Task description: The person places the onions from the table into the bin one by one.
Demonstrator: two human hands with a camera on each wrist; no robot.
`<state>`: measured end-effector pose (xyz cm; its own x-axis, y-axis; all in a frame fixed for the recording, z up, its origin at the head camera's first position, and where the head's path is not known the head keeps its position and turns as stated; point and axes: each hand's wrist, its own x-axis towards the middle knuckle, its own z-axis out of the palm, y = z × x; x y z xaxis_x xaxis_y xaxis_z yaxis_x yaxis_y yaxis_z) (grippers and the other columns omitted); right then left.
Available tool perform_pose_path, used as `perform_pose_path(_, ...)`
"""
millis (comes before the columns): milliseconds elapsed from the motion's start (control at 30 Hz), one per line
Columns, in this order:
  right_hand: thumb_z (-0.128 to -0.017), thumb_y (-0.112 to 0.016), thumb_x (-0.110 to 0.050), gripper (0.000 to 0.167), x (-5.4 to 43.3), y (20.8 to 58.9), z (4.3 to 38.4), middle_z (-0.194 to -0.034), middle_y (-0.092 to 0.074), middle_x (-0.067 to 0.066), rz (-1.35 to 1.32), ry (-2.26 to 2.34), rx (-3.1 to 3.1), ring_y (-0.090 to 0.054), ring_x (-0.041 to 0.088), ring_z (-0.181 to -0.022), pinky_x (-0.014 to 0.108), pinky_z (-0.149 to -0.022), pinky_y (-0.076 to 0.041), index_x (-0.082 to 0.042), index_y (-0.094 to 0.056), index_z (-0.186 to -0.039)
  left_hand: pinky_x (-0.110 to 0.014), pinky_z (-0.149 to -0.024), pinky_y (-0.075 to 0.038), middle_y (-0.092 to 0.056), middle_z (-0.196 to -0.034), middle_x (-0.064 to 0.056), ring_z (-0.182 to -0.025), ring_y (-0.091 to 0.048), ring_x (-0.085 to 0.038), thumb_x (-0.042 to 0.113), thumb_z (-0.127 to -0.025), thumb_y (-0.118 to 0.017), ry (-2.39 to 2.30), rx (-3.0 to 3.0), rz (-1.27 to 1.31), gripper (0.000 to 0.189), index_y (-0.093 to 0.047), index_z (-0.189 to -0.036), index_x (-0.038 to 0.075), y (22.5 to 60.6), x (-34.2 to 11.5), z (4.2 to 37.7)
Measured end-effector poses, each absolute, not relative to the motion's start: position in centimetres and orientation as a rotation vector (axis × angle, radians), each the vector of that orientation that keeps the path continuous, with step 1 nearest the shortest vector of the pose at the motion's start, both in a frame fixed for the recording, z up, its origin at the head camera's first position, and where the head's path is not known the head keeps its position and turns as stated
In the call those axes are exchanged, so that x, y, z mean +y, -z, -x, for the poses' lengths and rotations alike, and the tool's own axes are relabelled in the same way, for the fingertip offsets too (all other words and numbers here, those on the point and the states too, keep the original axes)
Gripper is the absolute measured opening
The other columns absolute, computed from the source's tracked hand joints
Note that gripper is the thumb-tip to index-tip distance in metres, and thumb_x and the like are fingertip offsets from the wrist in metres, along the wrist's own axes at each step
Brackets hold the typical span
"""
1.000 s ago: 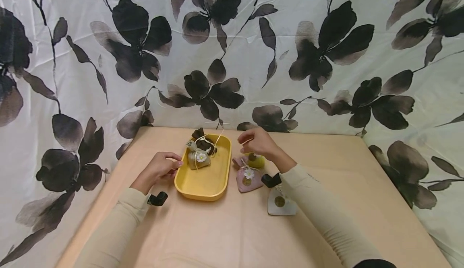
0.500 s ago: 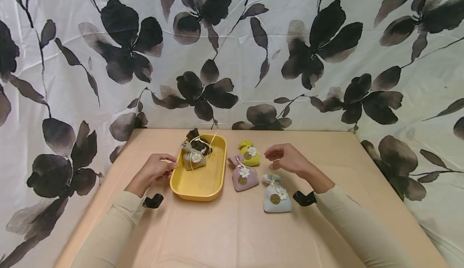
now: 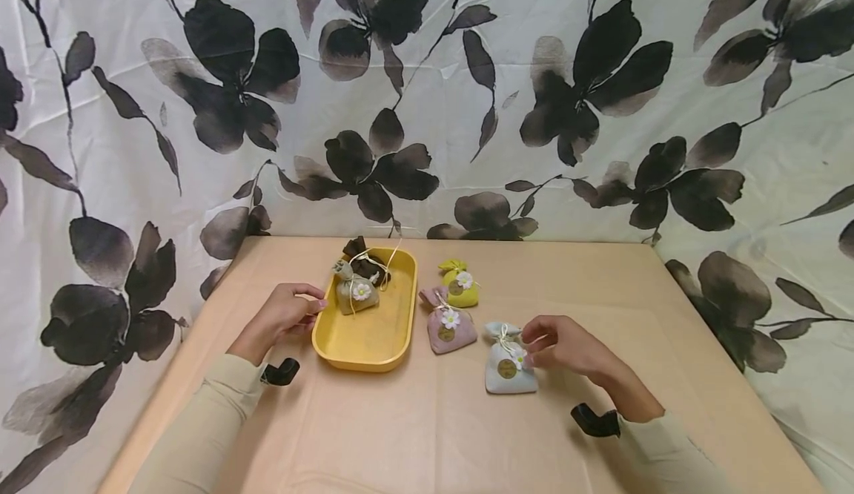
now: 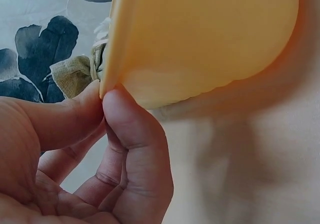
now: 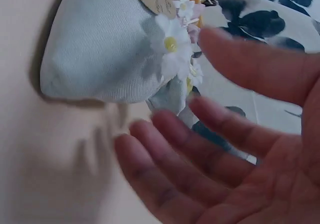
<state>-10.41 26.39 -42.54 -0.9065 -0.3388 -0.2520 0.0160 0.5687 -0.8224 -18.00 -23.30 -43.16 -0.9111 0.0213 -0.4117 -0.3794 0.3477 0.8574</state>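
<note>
My left hand [image 3: 283, 312] pinches the left rim of a yellow tray [image 3: 363, 353] between thumb and forefinger, as the left wrist view shows close up. Inside the tray lie a beige drawstring sachet [image 3: 353, 297] and a dark brown one [image 3: 363, 262]. Just right of a pale blue sachet [image 3: 502, 374] is my right hand [image 3: 567, 346], its fingers spread and slightly bent. In the right wrist view, thumb and fingertips [image 5: 142, 131] reach beside the pale blue sachet's white flower [image 5: 171, 44], with nothing gripped.
Between tray and pale blue sachet lie a pink sachet [image 3: 450, 334] and, behind it, a yellow sachet [image 3: 460, 294]. A peach cloth [image 3: 373, 435] covers the table. Behind its far edge hangs a floral curtain [image 3: 494, 205].
My right hand has moved from over the yellow and pink sachets, rightward and then toward me, to the pale blue sachet. The left hand stays on the tray rim.
</note>
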Motion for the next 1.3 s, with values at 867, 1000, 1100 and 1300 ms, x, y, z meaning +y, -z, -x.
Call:
perform_pose_path(867, -0.071, -0.080, 0.012, 0.048, 24.9, 46.8, 8.8, -0.099, -0.066, 0.016, 0.344, 1.503, 2.464, -0.065, 0.019, -0.087, 0.025, -0.075, -0.055, 0.001, -0.065, -0.115, -0.023, -0.054, -0.054, -0.065, -0.078, -0.005, -0.057, -0.059, -0.008, 0.012, -0.100, -0.070, -1.539, 2.300, 0.347, 0.033, -0.066, -0.130, 0.001, 43.1, -23.4, 17.7)
perform_pose_path(1000, -0.069, -0.079, 0.014, 0.048, 24.7, 46.8, 8.7, -0.099, -0.066, 0.016, 0.329, 1.554, 2.492, -0.066, 0.018, -0.085, 0.025, -0.076, -0.056, 0.001, -0.067, -0.113, -0.023, -0.055, -0.055, -0.065, -0.078, -0.004, -0.057, -0.058, -0.009, 0.012, -0.100, -0.069, -1.542, 2.293, 0.355, 0.033, -0.065, -0.130, 0.001, 43.1, -23.4, 17.7)
perform_pose_path(1100, -0.069, -0.078, 0.014, 0.046, 24.5, 46.7, 8.6, -0.103, -0.068, 0.017, 0.312, 1.617, 2.493, -0.067, 0.017, -0.086, 0.025, -0.077, -0.057, 0.002, -0.069, -0.112, -0.024, -0.056, -0.056, -0.065, -0.079, -0.004, -0.058, -0.059, -0.009, 0.012, -0.099, -0.070, -1.534, 2.297, 0.359, 0.033, -0.065, -0.131, 0.001, 43.0, -23.4, 17.8)
perform_pose_path(1300, -0.069, -0.081, 0.014, 0.044, 24.0, 45.9, 8.8, -0.110, -0.072, 0.021, 0.264, 1.730, 2.515, -0.071, 0.014, -0.088, 0.025, -0.077, -0.060, 0.004, -0.073, -0.112, -0.024, -0.056, -0.056, -0.065, -0.078, -0.003, -0.057, -0.059, -0.008, 0.013, -0.099, -0.070, -1.531, 2.298, 0.357, 0.033, -0.065, -0.130, 0.002, 43.1, -23.4, 17.8)
